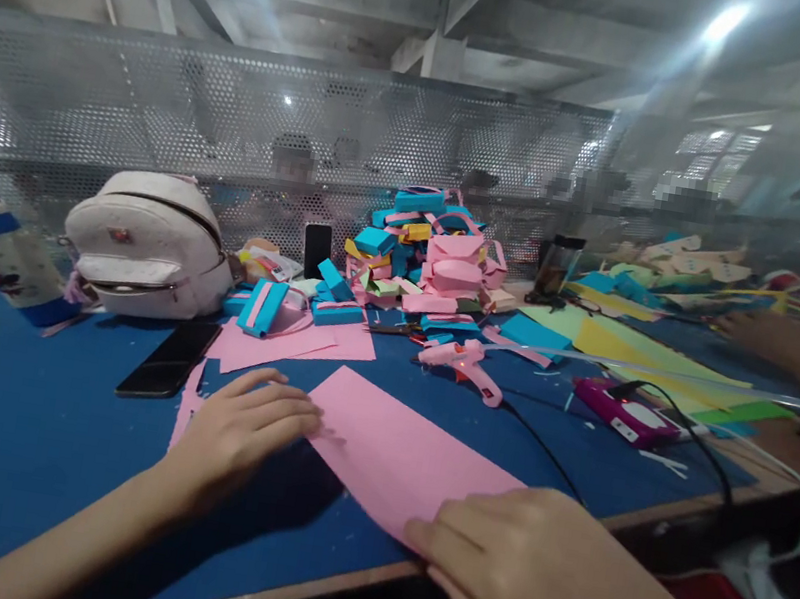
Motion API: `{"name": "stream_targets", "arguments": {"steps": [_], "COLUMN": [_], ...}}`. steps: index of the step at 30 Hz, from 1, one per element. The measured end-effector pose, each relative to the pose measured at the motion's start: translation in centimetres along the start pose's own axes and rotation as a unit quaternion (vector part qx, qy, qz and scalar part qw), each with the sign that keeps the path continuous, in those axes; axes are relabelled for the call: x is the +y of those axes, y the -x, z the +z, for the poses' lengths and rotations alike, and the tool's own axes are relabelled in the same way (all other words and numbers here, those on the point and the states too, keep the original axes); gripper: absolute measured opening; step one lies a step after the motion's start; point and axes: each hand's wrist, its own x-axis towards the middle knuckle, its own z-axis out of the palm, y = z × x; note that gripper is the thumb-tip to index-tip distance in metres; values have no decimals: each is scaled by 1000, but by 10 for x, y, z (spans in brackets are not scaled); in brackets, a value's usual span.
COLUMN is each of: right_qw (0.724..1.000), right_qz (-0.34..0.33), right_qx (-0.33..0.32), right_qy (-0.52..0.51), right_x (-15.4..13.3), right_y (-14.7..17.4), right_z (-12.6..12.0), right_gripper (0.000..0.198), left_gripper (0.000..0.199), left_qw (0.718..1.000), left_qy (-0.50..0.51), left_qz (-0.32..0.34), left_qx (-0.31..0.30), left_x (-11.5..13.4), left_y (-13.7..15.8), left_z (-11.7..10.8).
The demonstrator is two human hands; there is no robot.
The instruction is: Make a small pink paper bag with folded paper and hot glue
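No text, number or brand can be read; on the white backpack [168,258], to the left, there is a small reddish badge [119,236], which is too small for reading; the bottle [22,265] at the far left carries a dark printed figure [9,281], blurred; the packet [273,264] just right of the backpack shows coloured print, not legible; on the purple box [603,406], to the right, no letters can be made out.
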Motion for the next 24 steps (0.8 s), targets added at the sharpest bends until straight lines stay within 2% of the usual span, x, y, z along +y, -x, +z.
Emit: {"name": "stream_targets", "arguments": {"steps": [3,6,10,13,17,19,22,24], "right_qw": [996,986,952,930,920,924,943,949], "right_qz": [-20,-26,-68,-64,-60,-34,53,94], "right_qx": [-46,-79,-146,-173,-164,-150,-81,-15], "right_qy": [-70,-145,-262,-318,-352,-351,-318,-301], "right_x": [-5,-3,13,25,30,28,22,20], "right_y": [-3,-7,-9,-5,-2,-3,-6,-8], "right_z": [5,5,4,11,24,25,16,8], "right_gripper": [36,51,68,80,89,91,92,80], "left_gripper": [29,30,28,22,20,17,11,9], "left_qw": [999,999,997,993,990,989,990,991], "left_qy": [41,41,28,14,-15,-39,-69,-83], "left_qz": [-20,-34,-75,-114,-141,-140,-122,-104], "left_qx": [-12,-11,-8,-5,-4,-13,-30,-33], "left_x": [-12,-27,-42,-49,-55,-55,-50,-43], "left_y": [-4,-2,0,-4,-17,-24,-33,-37], "left_z": [7,11,10,8,9,11,13,13]}}
